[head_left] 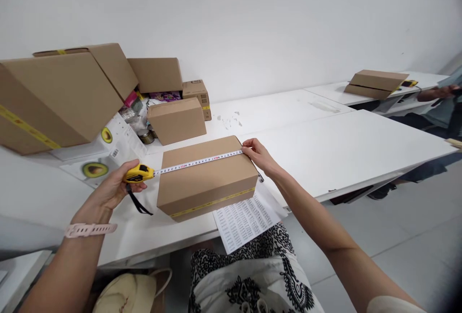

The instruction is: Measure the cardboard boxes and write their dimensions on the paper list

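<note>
A closed cardboard box (202, 178) with yellow tape along its near side lies on the white table in front of me. My left hand (121, 183), wearing a pink wrist strap, is closed around a yellow tape measure (138, 173) beside the box's left edge; a black cord hangs from it. The white blade (198, 161) stretches across the top of the box. At the right edge, my right hand (258, 153) pinches the blade's end against the box. A printed sheet (249, 221) lies partly under the box's near right corner.
Large cardboard boxes (54, 96), avocado-printed cartons (108, 154) and a smaller box (176, 119) crowd the table's left. A flat cardboard piece (377, 83) lies far right, near another person's hand (442, 93). A cream cap (126, 294) sits below the table edge.
</note>
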`<state>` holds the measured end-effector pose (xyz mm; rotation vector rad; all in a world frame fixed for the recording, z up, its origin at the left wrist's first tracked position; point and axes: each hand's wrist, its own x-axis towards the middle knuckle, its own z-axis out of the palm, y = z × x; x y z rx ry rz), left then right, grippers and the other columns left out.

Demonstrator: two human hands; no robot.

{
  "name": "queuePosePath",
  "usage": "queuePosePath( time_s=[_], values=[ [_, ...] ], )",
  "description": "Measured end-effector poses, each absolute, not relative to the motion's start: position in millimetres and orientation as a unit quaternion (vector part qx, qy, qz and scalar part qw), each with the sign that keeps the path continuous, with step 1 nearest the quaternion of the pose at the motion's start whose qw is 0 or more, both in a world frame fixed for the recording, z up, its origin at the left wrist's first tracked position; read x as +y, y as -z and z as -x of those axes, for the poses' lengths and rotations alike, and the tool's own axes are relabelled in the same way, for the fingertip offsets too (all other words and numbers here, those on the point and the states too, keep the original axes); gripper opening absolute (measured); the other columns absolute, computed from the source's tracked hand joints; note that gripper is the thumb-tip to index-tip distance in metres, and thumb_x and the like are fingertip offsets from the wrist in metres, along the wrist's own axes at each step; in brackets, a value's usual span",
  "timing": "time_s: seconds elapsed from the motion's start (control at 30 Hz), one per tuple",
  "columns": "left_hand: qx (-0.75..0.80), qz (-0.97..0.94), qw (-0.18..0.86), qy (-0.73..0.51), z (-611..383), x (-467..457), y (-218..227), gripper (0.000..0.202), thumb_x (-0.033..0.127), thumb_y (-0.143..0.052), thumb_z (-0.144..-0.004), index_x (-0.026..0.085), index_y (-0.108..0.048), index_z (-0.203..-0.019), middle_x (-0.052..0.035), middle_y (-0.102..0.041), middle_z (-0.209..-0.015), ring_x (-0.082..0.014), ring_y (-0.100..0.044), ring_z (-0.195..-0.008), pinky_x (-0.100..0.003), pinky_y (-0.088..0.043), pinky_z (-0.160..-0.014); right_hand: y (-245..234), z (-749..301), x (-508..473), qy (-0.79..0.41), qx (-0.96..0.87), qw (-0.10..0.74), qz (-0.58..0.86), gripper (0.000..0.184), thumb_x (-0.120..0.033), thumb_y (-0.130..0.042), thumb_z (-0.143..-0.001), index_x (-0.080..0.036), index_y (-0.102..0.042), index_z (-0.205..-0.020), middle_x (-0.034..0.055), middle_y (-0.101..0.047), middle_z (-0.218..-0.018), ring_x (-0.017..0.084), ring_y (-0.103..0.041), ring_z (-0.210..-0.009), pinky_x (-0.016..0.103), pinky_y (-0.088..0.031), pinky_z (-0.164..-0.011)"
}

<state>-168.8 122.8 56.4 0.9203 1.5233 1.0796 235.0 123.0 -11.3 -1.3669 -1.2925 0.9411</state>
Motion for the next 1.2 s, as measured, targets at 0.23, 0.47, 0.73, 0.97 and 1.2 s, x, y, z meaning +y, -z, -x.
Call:
queuePosePath(
  time_s=[0.23,0.47,0.73,0.97,1.2],
  values=[
    [0.607,-0.506,0.490,-0.367,172,106,-62,0.038,0.050,-0.079,-0.070,0.014,-0.070,-0.075,-0.0069,-0.074,-0.072,-0.0176,-0.066,-0.056,-0.028,-0.061,-0.051,15,-231,122,-0.401,-0.510,0.526,0.551,0.035,-0.050,-0.069,-0.078,-0.022,-0.060,-0.097,0.0022,-0.065,-0.094,0.018,-0.058,-0.083,0.032,-0.046,-0.072],
    [0.580,-0.622,0.460,-0.254,179,98,-76,0.039,0.056,-0.068,-0.079,0.017,-0.070,-0.085,-0.0058,-0.069,-0.081,-0.0184,-0.067,-0.066,-0.023,-0.052,-0.049,14,-231,121,-0.413,-0.484,0.518,0.572,0.038,-0.049,-0.078,-0.073,-0.023,-0.063,-0.095,0.0030,-0.067,-0.092,0.018,-0.059,-0.079,0.032,-0.045,-0.066],
    [0.562,-0.671,0.457,-0.160,159,115,-87,0.043,0.057,-0.062,-0.083,0.015,-0.073,-0.085,-0.0051,-0.064,-0.076,-0.0132,-0.056,-0.057,-0.021,-0.043,-0.046,14,-229,122,-0.432,-0.446,0.535,0.572,0.042,-0.047,-0.083,-0.068,-0.023,-0.064,-0.096,0.0029,-0.065,-0.090,0.016,-0.057,-0.075,0.029,-0.043,-0.062],
    [0.565,-0.679,0.456,-0.107,167,135,-93,0.035,0.050,-0.067,-0.081,0.017,-0.076,-0.091,-0.0069,-0.067,-0.087,-0.0176,-0.062,-0.074,-0.022,-0.051,-0.058,15,-228,121,-0.435,-0.450,0.538,0.565,0.042,-0.048,-0.083,-0.067,-0.022,-0.064,-0.094,0.0041,-0.065,-0.091,0.017,-0.058,-0.074,0.029,-0.045,-0.060],
    [0.572,-0.701,0.422,-0.057,153,143,-95,0.020,0.037,-0.061,-0.077,0.018,-0.068,-0.074,-0.0050,-0.064,-0.079,-0.0177,-0.058,-0.069,-0.024,-0.046,-0.058,13,-227,119,-0.425,-0.457,0.529,0.575,0.043,-0.051,-0.081,-0.069,-0.023,-0.063,-0.096,0.0042,-0.066,-0.091,0.018,-0.058,-0.073,0.029,-0.046,-0.058]
  ],
)
